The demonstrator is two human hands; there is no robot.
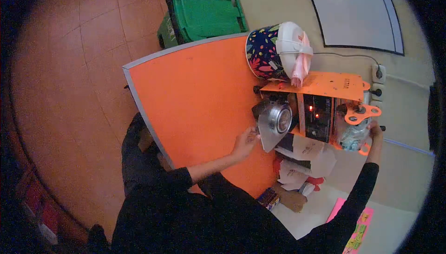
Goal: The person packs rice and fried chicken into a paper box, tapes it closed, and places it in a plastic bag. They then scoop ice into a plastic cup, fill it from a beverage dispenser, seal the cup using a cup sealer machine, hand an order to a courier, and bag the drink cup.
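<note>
An orange cup sealing machine [320,107] shows lit red indicators. From its front extends a cup tray [269,131] with a round metal ring [283,118], a cup apparently seated in it. My left hand [247,143] is closed at the outer edge of that tray, seemingly on a small handle; the grip point is partly hidden. My right hand [375,129] reaches to the far end of the machine, beside a clear film roll [355,135] and an orange three-lobed knob [362,113]. Its fingers are curled and partly hidden, so what they grip is unclear.
The machine stands on an orange table [195,100]. A patterned bucket [267,52] with a white lid stands beside it, pink plastic [301,63] over the lid. Printed paper packages [302,147] lie near the machine. A green bin [209,15] stands past the table. Plugs fill wall sockets [378,75].
</note>
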